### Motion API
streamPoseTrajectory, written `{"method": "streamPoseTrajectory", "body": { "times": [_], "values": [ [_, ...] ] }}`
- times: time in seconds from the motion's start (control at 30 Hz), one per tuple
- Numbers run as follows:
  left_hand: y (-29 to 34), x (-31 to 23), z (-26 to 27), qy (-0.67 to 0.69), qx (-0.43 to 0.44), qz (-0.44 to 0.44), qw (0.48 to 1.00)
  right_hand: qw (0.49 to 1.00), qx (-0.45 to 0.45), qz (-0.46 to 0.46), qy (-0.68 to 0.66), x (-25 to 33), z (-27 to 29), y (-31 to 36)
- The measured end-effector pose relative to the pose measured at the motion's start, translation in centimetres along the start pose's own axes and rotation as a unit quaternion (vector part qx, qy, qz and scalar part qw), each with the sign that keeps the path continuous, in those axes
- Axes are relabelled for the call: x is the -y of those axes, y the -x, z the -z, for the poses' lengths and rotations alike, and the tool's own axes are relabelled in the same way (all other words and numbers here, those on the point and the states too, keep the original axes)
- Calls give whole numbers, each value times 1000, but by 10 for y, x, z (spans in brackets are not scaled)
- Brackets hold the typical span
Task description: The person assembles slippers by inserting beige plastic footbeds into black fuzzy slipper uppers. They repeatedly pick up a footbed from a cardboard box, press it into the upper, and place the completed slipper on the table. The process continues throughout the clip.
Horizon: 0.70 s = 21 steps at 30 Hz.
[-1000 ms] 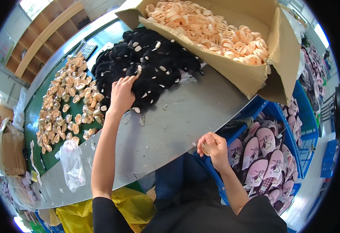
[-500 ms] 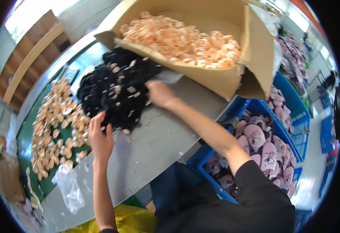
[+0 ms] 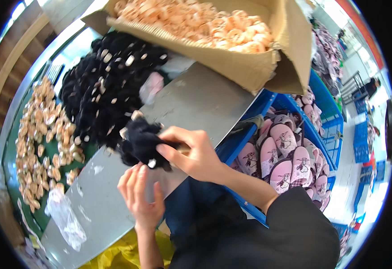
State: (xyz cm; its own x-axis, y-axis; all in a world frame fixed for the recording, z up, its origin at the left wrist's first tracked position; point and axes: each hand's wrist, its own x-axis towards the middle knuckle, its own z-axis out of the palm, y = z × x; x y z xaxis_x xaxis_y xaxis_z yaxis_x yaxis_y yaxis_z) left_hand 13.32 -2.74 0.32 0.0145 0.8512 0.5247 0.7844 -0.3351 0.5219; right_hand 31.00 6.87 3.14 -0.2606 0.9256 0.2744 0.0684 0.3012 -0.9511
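Observation:
A fluffy black bundle [image 3: 138,143] with a few pale bits on it is pinched between the thumb and fingers of my right hand [image 3: 190,151], above the metal table [image 3: 111,197]. My left hand [image 3: 141,195] is just below it, palm up and fingers spread, with the fingertips at the bundle's lower edge; whether they touch it I cannot tell. Farther off lies a large pile of the same black fluffy pieces [image 3: 88,96], dotted with whitish bits. A small pinkish clear plastic bag [image 3: 151,87] rests at the pile's right side.
Peach-coloured rings [image 3: 191,24] fill a cardboard box [image 3: 232,65] at the back. Many beige, shell-like pieces [image 3: 48,125] lie on the green surface at left, near a crumpled clear bag [image 3: 65,219]. Blue crates [image 3: 249,197] of pink slippers [image 3: 285,154] stand at right.
My right hand has come from the pile toward me, holding a black bundle. My left hand has moved right and nearer, away from the pile. The view has shifted, and the pinkish bag now shows.

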Motion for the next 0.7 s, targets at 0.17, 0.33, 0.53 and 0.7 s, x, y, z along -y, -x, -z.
{"method": "streamPoseTrajectory", "body": {
  "times": [0.17,0.33,0.53,0.7],
  "values": [
    [24,-10,-10,51,-59,55,995,918,77,-284,-267,21,-13,51],
    [44,-21,-14,81,-69,108,988,902,129,-307,-276,19,2,73],
    [74,-24,-19,238,-178,342,891,994,47,-80,-64,17,29,88],
    [75,-22,-27,487,-126,338,796,997,71,-25,-35,17,0,105]
  ]
}}
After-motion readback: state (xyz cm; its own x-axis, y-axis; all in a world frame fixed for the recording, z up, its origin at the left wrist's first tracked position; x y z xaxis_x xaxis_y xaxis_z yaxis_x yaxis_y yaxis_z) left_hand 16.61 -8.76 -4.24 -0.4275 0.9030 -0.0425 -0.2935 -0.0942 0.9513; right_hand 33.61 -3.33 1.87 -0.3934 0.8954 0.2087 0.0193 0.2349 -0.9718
